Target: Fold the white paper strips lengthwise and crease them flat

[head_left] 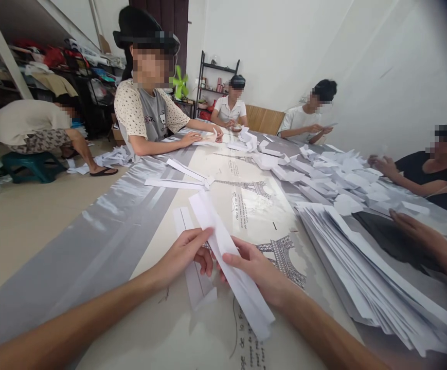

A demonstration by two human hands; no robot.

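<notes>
A long folded white paper strip point(227, 252) is held over the table between both my hands. My left hand point(186, 254) pinches its left edge near the middle, fingers closed on it. My right hand point(260, 272) grips the same strip from the right, with the index finger laid across it. A second flat white strip point(190, 262) lies on the table under my left hand. The table wears a tablecloth point(254, 205) printed with Eiffel towers.
A big fanned pile of white paper strips point(362, 267) lies to my right, with loose folded pieces point(339, 174) further back. Several other people sit round the table; another person's hand point(419, 231) rests at the right. One more person crouches on the floor at the left.
</notes>
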